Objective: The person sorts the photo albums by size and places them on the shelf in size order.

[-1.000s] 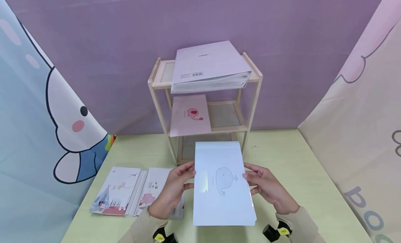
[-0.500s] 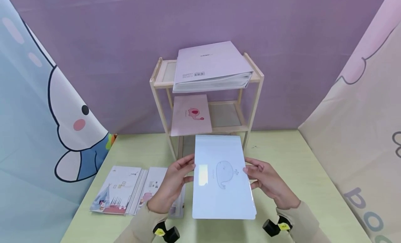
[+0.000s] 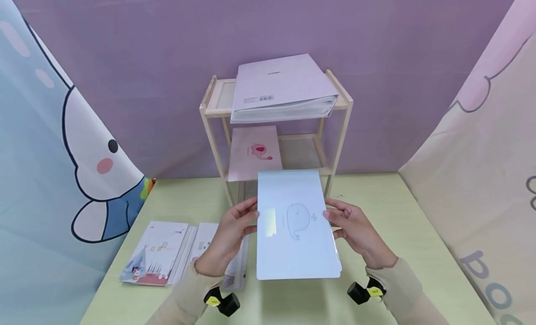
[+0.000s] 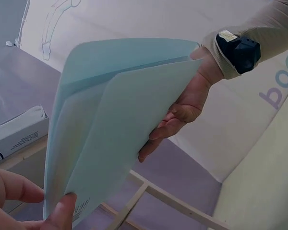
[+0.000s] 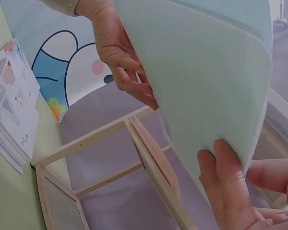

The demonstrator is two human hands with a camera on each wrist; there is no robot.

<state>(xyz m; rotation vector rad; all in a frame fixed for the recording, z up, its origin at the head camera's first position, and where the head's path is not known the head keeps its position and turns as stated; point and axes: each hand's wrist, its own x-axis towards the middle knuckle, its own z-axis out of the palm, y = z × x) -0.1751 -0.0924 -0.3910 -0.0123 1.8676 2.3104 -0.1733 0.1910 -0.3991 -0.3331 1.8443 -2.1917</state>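
A pale blue notebook [image 3: 298, 250] with a whale drawing on its cover is held up over the table, in front of the shelf. My left hand [image 3: 228, 232] pinches its left edge, thumb on top and fingers beneath. At the opposite edge my right hand [image 3: 360, 232] grips it the same way. From below, in the left wrist view, the covers of the notebook [image 4: 129, 110] gape slightly apart at the near end. Its underside [image 5: 206, 81] fills much of the right wrist view, with right-hand fingers [image 5: 228, 167] pressed against it.
A small wooden shelf rack [image 3: 341, 125] stands at the back. Large lilac books [image 3: 284, 83] lie on its top, and a pink elephant notebook [image 3: 251, 162] on the middle tier's left side. Illustrated books [image 3: 157, 255] lie on the table [image 3: 402, 222] at left.
Both hands have raised the blue notebook and moved it away from me, towards the rack. Its far edge now overlaps the middle tier's front in the head view. The other books stay put.
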